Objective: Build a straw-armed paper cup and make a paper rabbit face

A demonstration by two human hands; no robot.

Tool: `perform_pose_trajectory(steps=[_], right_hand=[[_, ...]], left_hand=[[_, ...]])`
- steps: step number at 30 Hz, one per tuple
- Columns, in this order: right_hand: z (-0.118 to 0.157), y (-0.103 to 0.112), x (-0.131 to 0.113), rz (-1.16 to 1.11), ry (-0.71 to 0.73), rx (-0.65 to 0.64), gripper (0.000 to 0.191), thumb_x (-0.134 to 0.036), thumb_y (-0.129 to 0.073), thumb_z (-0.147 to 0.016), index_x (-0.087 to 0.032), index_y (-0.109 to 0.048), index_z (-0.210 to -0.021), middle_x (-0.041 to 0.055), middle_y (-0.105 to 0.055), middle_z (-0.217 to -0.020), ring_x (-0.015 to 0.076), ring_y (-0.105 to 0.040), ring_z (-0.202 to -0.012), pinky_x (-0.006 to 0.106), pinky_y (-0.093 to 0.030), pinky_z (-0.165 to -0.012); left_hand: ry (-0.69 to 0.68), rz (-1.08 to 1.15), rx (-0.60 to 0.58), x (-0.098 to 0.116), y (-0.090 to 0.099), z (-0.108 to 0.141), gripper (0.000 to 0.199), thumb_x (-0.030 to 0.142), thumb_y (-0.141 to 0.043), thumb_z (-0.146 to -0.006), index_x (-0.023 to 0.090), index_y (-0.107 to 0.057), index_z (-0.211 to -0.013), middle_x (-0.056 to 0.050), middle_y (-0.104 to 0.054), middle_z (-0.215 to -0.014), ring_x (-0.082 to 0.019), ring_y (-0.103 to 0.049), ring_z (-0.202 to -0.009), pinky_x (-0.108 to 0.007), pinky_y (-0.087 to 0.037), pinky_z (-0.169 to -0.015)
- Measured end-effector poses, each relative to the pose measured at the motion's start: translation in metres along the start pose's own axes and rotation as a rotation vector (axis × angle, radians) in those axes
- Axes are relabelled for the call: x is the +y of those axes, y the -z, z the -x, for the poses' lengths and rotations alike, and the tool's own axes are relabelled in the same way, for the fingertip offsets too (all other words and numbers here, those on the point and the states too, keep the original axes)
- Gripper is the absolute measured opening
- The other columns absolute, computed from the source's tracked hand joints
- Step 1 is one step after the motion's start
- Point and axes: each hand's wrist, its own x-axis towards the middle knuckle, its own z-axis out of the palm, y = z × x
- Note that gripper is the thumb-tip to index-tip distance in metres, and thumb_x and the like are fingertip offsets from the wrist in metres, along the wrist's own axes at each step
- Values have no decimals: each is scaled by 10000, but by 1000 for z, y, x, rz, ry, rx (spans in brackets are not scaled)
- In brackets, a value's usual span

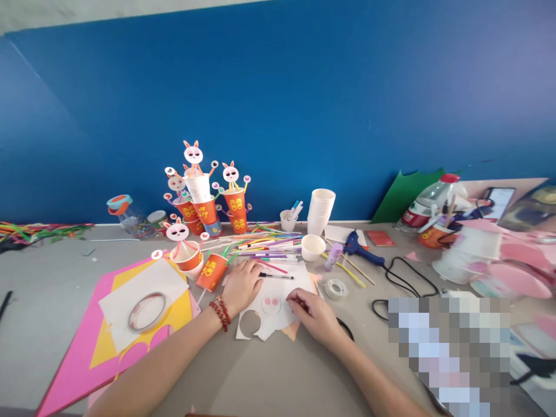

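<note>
A white paper disc (271,303) with two pink ovals lies on a white paper sheet (299,277) that has a round hole cut near its lower left corner. My left hand (243,284), with a red bead bracelet at the wrist, rests flat on the sheet's left side. Its fingertips are beside a black pen (278,276). Just right of the disc, my right hand (310,313) has thumb and fingers pinched together; whatever may be between them is too small to make out. Orange paper (292,330) shows from under the sheet.
Bunny-faced cup figures (237,200) stand at the back left. Markers (269,243), white cups (321,208), a tape roll (336,288) and a blue glue gun (362,250) with its cord lie beyond my hands. Pink board (82,341) with a tape ring (147,311) is at left.
</note>
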Motion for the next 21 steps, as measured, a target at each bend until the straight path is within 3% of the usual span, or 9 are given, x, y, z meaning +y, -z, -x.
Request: perform_pose_trajectory(steps=[3,7,13,21], right_hand=[[0,0,0,14,-14,-12,134,-237,-543,-873,-229,-666,-820,-11,-636,-665,156,-536,-569,242,-362,-535],[1,0,-3,33,-25,-26,128,-206,-543,-871,-227,-661,-825,-2,-658,-696,166,-568,-605,245,-376,-559],[2,1,-3,44,-35,-26,123,-203,-540,-877,-227,-653,-837,2,-672,-725,171,-592,-633,247,-386,-581],[2,0,0,96,-62,-75,150,-228,-495,-907,-212,-642,-877,3,-643,-717,171,-570,-643,252,-375,-594]], left_hand=[[-9,55,26,5,4,0,174,199,-533,-922,209,-590,-1086,-73,-609,-1153,-253,-562,-1102,-399,-477,-939],[-11,114,56,6,10,-3,106,180,-482,-949,201,-583,-924,-36,-626,-941,-214,-600,-938,-360,-497,-854],[-45,157,88,0,15,-4,300,130,-424,-963,233,-565,-1208,-54,-613,-1207,-223,-582,-1118,-382,-475,-972],[-17,181,76,-13,7,-19,189,167,-472,-956,210,-642,-1028,-59,-670,-1080,-220,-631,-1023,-384,-519,-931]])
